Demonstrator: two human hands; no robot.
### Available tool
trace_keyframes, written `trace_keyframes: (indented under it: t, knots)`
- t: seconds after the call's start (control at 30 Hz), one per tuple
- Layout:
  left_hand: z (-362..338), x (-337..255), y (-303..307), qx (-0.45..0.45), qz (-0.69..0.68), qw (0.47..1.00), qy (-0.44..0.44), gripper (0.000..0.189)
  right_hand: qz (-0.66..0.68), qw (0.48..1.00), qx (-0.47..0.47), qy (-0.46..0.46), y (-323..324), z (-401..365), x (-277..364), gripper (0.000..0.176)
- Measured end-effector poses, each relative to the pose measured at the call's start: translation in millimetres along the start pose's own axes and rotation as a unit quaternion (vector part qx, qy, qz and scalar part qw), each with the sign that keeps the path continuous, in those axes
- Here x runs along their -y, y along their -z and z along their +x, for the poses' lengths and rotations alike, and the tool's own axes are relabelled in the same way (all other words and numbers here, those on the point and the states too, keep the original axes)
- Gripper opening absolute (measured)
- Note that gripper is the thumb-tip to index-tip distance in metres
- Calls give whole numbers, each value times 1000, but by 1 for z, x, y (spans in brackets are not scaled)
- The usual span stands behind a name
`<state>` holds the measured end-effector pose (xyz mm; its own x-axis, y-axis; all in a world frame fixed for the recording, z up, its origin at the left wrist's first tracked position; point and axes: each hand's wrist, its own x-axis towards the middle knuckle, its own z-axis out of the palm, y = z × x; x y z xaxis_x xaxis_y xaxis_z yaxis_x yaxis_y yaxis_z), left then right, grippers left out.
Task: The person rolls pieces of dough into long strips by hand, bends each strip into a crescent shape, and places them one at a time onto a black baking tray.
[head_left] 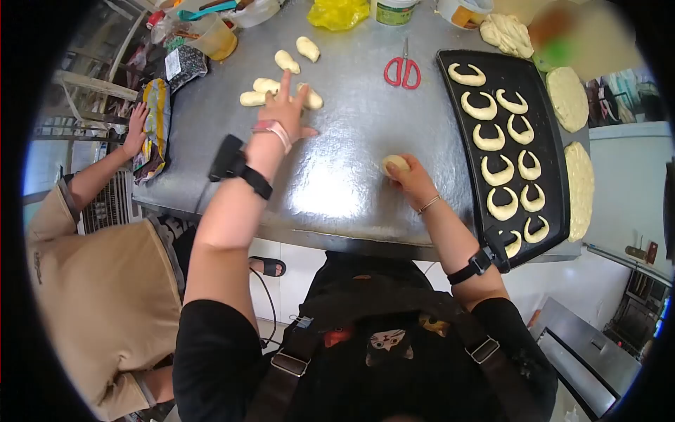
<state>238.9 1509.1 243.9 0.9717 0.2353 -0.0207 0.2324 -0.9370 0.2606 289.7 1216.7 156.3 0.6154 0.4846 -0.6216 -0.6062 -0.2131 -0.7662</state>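
While my right hand (pixel 413 181) is pinching a dough piece (pixel 395 165) toward the near edge of the bench (pixel 355 116), my left hand (pixel 284 114), splayed wide, is partly hiding dough rolls (pixel 254 98) toward the far left corner. Along the right edge, a black tray (pixel 553 179) is holding dough crescents (pixel 489 145); my wrist strap (pixel 475 266) is half-covering one. A far-edge tub (pixel 394 12) is getting cut off.
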Motion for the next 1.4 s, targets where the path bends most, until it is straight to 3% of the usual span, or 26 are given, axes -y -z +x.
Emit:
trace_keyframes:
  t: [0.07,0.13,0.2,0.27,0.33,0.4,0.47,0.53,0.6,0.63,0.67,0.7,0.77,0.8,0.83,0.87,0.93,0.97,1.0,1.03,1.07,1.17,1.2,1.23,1.3,1.4]
  knots:
    - [-13,-33,-22,-95,14,994,-45,84,99,992,66,-30,-5,1,4,41]
    - [-31,-57,-58,74,-262,939,-211,68,172,972,143,-73,-6,-4,5,39]
    - [-61,-78,-72,180,-467,856,-130,48,209,943,232,-115,-1,-11,17,34]
    - [-88,-82,-74,74,-434,897,-37,30,40,983,174,-36,-3,-35,19,26]
    - [-117,-93,-76,84,-516,833,179,22,-117,986,114,-17,2,-46,19,25]
    - [-127,-90,-86,151,-245,939,189,30,-389,913,-2,123,1,-43,-14,24]
    - [-142,-112,-83,-31,-36,988,145,44,-426,813,-147,369,-8,-28,-74,29]
    - [-161,-112,-93,-111,-192,973,58,58,-380,873,-35,302,-36,-78,-41,40]
    - [-173,-114,-109,49,-235,969,-55,66,-482,802,45,350,-54,-75,-69,54]
    - [-167,-106,-137,-18,-242,968,-67,69,-506,797,40,328,-56,-66,-69,58]
    - [-145,-93,-147,12,-85,995,-47,69,-528,793,38,303,-57,-50,-63,62]
    - [-115,-74,-155,32,77,996,-22,68,-556,776,-15,298,-65,-18,-52,65]
    - [-38,-52,-151,-106,48,984,132,67,-574,758,-130,280,-82,46,-6,67]
    - [10,-29,-149,-190,17,975,115,67,-563,758,-189,269,-86,72,31,67]
    - [39,-15,-147,-270,-13,957,103,67,-555,728,-218,339,-93,115,49,66]
    - [36,-10,-151,-239,-2,968,81,66,-542,697,-238,406,-99,140,54,65]
    - [24,-6,-146,-181,21,982,48,64,-566,667,-74,479,-82,133,20,64]
    - [-27,-18,-150,-108,120,987,-11,64,-568,646,6,511,-75,112,5,63]
    - [-76,-60,-122,-40,25,999,-27,64,-538,715,152,419,-60,70,0,62]
    - [-129,-62,-143,-43,-93,992,-70,70,-505,762,212,347,-52,36,-29,62]
    - [-175,-78,-144,24,-93,994,-54,72,-559,690,143,436,-37,-18,-63,63]
    - [-152,-77,-139,61,-9,997,35,72,-529,774,47,344,-52,-31,-58,65]
    - [-113,-67,-142,-28,53,994,86,72,-602,716,-47,350,-64,0,-36,67]
    - [-67,-51,-137,-72,45,986,141,76,-587,705,-121,378,-76,45,-16,70]
    - [17,-1,-142,-292,87,938,167,77,-567,722,-199,344,-90,93,59,73]
    - [-11,-5,-137,-158,80,980,88,80,-562,700,-145,417,-74,109,47,79]
